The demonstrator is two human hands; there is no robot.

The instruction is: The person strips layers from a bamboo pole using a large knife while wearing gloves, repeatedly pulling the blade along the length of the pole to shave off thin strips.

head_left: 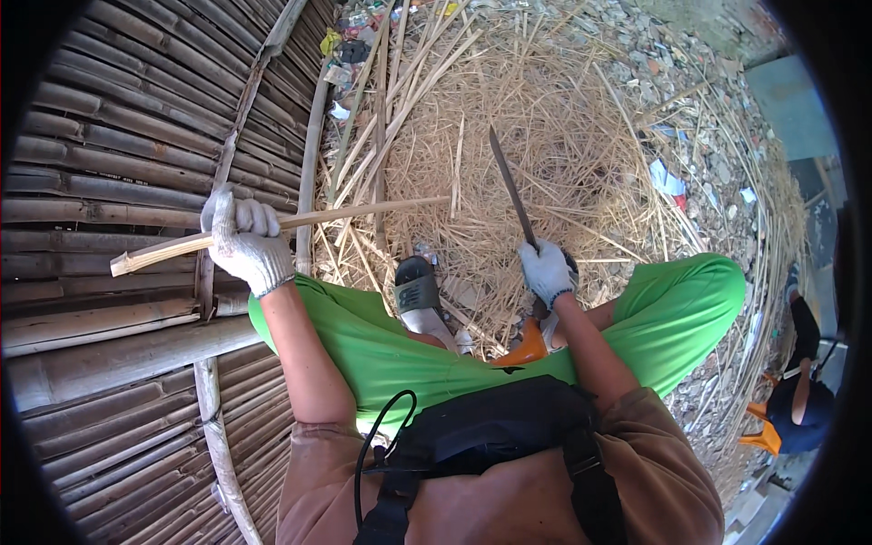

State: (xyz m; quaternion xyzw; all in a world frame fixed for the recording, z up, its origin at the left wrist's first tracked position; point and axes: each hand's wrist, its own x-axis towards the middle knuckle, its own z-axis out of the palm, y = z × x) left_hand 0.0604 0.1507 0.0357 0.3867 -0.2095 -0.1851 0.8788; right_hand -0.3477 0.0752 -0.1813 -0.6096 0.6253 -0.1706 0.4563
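My left hand (243, 238), in a white knitted glove, is closed around a long split bamboo strip (363, 210). One thick, cut end sticks out to the left of the fist, and the thinner length reaches right over the shavings. My right hand (547, 271), gloved as well, grips a long, narrow, dark-bladed knife (510, 182). Its blade points away from me and slightly left, apart from the bamboo; the handle is mostly hidden in the glove. Both hands are in front of my green-clad knees.
Bamboo shavings (563, 136) cover the ground ahead, with long bamboo strips (391, 118) at their left. A bamboo-slat wall (118, 186) stands close on my left. Below me are an orange stool (525, 347) and a sandal (418, 286). Another person (799, 400) sits at far right.
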